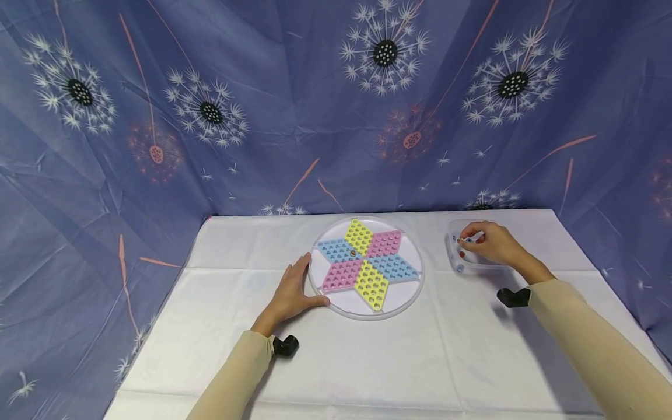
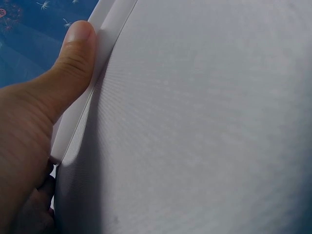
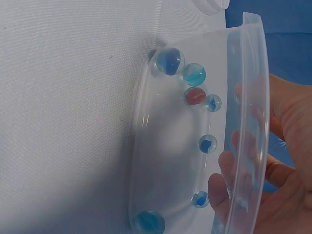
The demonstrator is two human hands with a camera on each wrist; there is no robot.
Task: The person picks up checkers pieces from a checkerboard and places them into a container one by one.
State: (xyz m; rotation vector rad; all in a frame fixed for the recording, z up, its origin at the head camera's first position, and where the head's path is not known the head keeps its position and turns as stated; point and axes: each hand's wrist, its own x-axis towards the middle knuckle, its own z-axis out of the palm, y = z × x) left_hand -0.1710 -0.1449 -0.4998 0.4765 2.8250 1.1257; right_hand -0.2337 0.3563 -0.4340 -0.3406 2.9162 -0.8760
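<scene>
A round white Chinese checkers board (image 1: pixel 341 303) lies on the table, its star in yellow, pink and blue. One brownish marble (image 1: pixel 353 253) sits near the star's centre. My left hand (image 1: pixel 291 293) rests spread against the board's left rim; its thumb (image 2: pixel 75 58) lies along the rim in the left wrist view. To the right, my right hand (image 1: pixel 490 242) reaches over a clear plastic tub (image 3: pixel 253 136), thumb and forefinger pinching a small marble (image 1: pixel 459 240). Inside the tub lie a red marble (image 3: pixel 195 96) and several blue ones, including a larger one (image 3: pixel 170 61).
A white cloth (image 1: pixel 378 361) covers the table. Blue fabric with a dandelion print (image 1: pixel 294 105) hangs behind it and at both sides. A rounded white rim (image 3: pixel 212 5) shows at the top of the right wrist view.
</scene>
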